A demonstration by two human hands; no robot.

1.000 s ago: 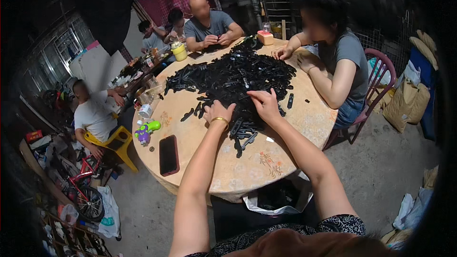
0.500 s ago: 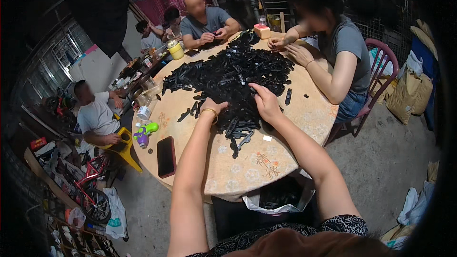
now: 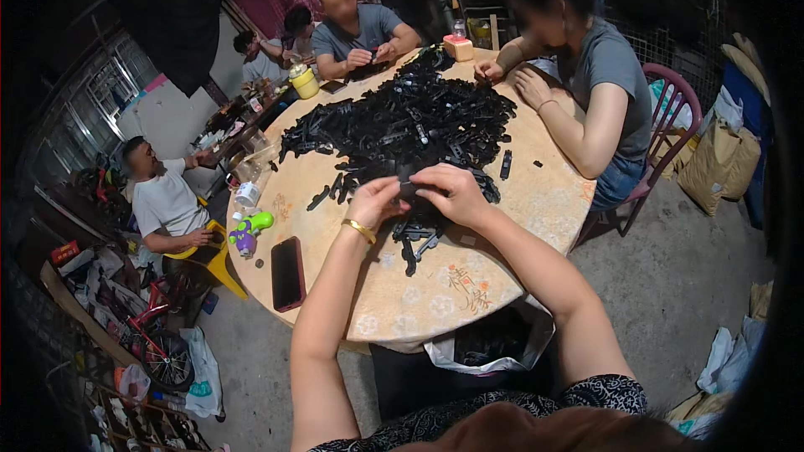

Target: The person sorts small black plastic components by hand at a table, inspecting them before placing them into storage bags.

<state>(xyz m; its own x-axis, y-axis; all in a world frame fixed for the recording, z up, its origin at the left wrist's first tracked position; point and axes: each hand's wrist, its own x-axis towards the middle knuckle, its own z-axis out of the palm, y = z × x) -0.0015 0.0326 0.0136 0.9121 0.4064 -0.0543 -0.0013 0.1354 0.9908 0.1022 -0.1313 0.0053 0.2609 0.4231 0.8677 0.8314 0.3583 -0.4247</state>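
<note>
Head view on my monitor shows the person's left hand (image 3: 377, 202) and right hand (image 3: 453, 193) close together over the near part of a heap of black plastic parts (image 3: 410, 113). Both sets of fingers are drawn narrow, pinching a small dark piece (image 3: 408, 189) between them (too small at this range for me to make out its shape). A gold bracelet (image 3: 360, 230) circles the left wrist.

I see the heap spread across the middle of a round table with a patterned, peach-coloured tablecloth (image 3: 540, 209); a few longer parts lie just below the hands, and one black part (image 3: 506, 165) sits apart on the right. To the left of the left forearm lies a smartphone (image 3: 288, 274) with a red edge, and beyond it a purple-and-green toy (image 3: 251, 233) near a transparent plastic bottle (image 3: 247, 194).

Across the table I find a co-worker in a grey T-shirt (image 3: 360, 31) with both hands raised around something small, close to a yellow container (image 3: 303, 81). Another co-worker (image 3: 615, 88) leans in from the right. Under the near table edge hangs open a white bag (image 3: 448, 359), dark inside.
</note>
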